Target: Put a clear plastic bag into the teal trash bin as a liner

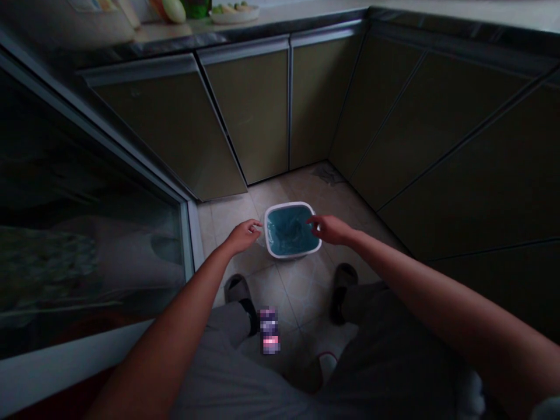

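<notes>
A small trash bin (318, 252) with a white rim stands on the floor between my feet and the cabinets. Inside it, a teal bin liner (286, 230) lies wrinkled against the walls. My left hand (245, 234) is just outside the left rim, its fingers loosely bent and apart, with no object visible in them. Over the right rim reaches my right hand (329, 228), its index finger stretched inward and the other fingers bent. Whether its fingertips touch the liner I cannot tell.
Cabinet doors (249, 114) enclose the far and right sides; one at left hangs ajar. A glass door (87, 233) stands at left. On the counter (289, 28) sit a plate of food (235, 13) and a pale vegetable (174, 10). A pixelated object (270, 331) lies between my slippers (236, 287).
</notes>
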Available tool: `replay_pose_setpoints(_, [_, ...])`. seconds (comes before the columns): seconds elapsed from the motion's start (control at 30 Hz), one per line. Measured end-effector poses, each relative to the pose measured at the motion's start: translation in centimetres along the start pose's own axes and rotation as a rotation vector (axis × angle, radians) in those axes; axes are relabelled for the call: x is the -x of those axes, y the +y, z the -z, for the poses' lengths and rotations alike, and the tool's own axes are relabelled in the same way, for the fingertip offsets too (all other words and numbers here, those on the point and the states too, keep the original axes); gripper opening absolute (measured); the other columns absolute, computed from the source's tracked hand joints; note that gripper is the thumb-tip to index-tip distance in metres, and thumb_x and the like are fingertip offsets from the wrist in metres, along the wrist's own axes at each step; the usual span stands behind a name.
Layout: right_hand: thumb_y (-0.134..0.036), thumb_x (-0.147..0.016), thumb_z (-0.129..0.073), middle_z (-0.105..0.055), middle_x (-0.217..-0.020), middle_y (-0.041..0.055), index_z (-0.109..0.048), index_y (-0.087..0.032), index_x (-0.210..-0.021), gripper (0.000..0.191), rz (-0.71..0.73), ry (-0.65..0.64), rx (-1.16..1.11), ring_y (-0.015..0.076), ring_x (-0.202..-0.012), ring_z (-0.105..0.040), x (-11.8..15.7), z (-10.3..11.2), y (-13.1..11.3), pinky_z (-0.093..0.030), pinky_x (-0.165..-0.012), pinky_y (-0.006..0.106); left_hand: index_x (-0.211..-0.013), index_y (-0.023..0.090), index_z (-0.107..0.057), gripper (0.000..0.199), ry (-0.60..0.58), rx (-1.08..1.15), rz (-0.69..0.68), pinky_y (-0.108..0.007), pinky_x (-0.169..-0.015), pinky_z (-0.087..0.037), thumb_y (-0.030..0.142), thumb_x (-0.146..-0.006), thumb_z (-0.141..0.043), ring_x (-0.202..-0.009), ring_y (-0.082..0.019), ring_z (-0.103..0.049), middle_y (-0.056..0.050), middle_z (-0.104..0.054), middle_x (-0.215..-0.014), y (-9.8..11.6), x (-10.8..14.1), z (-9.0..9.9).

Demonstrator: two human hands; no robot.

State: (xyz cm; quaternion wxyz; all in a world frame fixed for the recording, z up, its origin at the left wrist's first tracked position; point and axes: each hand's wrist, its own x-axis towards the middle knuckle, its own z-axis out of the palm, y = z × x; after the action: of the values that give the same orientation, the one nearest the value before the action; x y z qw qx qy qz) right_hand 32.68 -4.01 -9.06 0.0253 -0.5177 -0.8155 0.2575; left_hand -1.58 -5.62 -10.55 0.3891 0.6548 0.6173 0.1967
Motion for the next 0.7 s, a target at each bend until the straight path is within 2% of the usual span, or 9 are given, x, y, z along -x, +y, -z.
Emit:
replay_pose_setpoints(0.13, [-0.025,-0.093,-0.063,-0.073,-0.126,0.0125,-0.069,-0.019,-0.134,0.042,0.074,-0.307,0.108,0.0253,-0.109,-0.068,0.2,-4.1,-0.9,-0.049,-0.088,0.028,-0.107,0.019,-0.074,0.032,-0.352,-0.142,0.052,-0.026,-0.064,-0.046,0.03,-0.078,-0.065,-0.067,-0.017,-0.061,0.001,-0.068,-0.073,-0.7,1.4,-2.9])
replay_pose_setpoints(0.27, [-0.026,-0.093,-0.062,-0.073,-0.125,0.0143,-0.067,-0.019,-0.137,0.044,0.042,-0.444,0.182,0.0278,-0.111,-0.069,0.1,-6.3,-0.9,-0.051,-0.088,0.031,-0.101,0.023,-0.077,0.025,-0.499,-0.305,0.036,-0.028,-0.075,-0.051,0.027,-0.077,-0.07,-0.082,-0.022,-0.069,-0.003,-0.076,-0.085,-0.9,2.8,-5.5])
replay_pose_setpoints(0.37, [-0.026,-0.094,-0.063,-0.071,-0.131,0.0146,-0.066,-0.019,-0.138,0.046,0.037,-0.505,0.214,0.0282,-0.116,-0.068,-0.3,-6.5,-1.1,-0.051,-0.091,0.031,-0.121,0.023,-0.075,0.039,-0.615,-0.46,0.012,-0.031,-0.089,-0.053,0.028,-0.084,-0.066,-0.103,-0.025,-0.071,-0.007,-0.078,-0.112,-0.5,3.7,-6.5])
replay_pose_setpoints(0.43, [-0.023,-0.093,-0.062,-0.071,-0.129,0.0156,-0.067,-0.017,-0.137,0.044,0.036,-0.526,0.21,0.0281,-0.115,-0.069,-0.7,-6.0,-1.4,-0.052,-0.091,0.032,-0.137,0.023,-0.068,0.05,-0.685,-0.535,0.0,-0.033,-0.098,-0.051,0.031,-0.088,-0.064,-0.117,-0.028,-0.068,-0.009,-0.073,-0.13,0.0,4.1,-6.6])
replay_pose_setpoints(0.47, [-0.02,-0.093,-0.061,-0.074,-0.122,0.016,-0.066,-0.017,-0.137,0.044,0.02,-0.552,0.197,0.0279,-0.109,-0.071,-0.9,-5.6,-1.7,-0.053,-0.088,0.032,-0.144,0.023,-0.063,0.056,-0.706,-0.554,-0.001,-0.034,-0.101,-0.05,0.032,-0.089,-0.063,-0.122,-0.029,-0.066,-0.009,-0.07,-0.137,0.3,4.3,-6.6])
replay_pose_setpoints(0.53, [-0.018,-0.094,-0.058,-0.078,-0.098,0.0139,-0.064,-0.016,-0.138,0.044,-0.055,-0.625,0.137,0.0264,-0.088,-0.075,-1.3,-4.2,-2.2,-0.055,-0.076,0.033,-0.153,0.024,-0.054,0.065,-0.727,-0.565,0.002,-0.036,-0.107,-0.048,0.035,-0.09,-0.063,-0.13,-0.031,-0.062,-0.01,-0.063,-0.146,1.0,4.6,-6.4])
replay_pose_setpoints(0.6, [-0.02,-0.093,-0.06,-0.074,-0.08,0.0079,-0.06,-0.018,-0.139,0.046,-0.14,-0.673,0.005,0.0226,-0.067,-0.072,-1.7,-2.1,-2.6,-0.054,-0.063,0.031,-0.161,0.025,-0.042,0.074,-0.731,-0.559,0.012,-0.039,-0.109,-0.046,0.038,-0.091,-0.063,-0.135,-0.033,-0.059,-0.012,-0.058,-0.153,1.4,4.9,-6.2])
replay_pose_setpoints(0.63, [-0.02,-0.091,-0.064,-0.073,-0.078,0.0057,-0.06,-0.019,-0.138,0.047,-0.159,-0.661,-0.082,0.0205,-0.062,-0.071,-1.8,-0.9,-2.7,-0.052,-0.059,0.028,-0.164,0.025,-0.035,0.078,-0.729,-0.554,0.017,-0.04,-0.11,-0.046,0.039,-0.092,-0.062,-0.136,-0.033,-0.058,-0.013,-0.056,-0.154,1.5,5.0,-6.1])
replay_pose_setpoints(0.7, [-0.02,-0.086,-0.072,-0.073,-0.084,0.0036,-0.061,-0.021,-0.13,0.045,-0.137,-0.543,-0.246,0.0167,-0.058,-0.069,-2.3,1.9,-2.8,-0.05,-0.056,0.025,-0.167,0.025,-0.024,0.083,-0.717,-0.548,0.027,-0.04,-0.108,-0.047,0.043,-0.094,-0.059,-0.136,-0.033,-0.059,-0.015,-0.055,-0.154,1.4,5.1,-6.1])
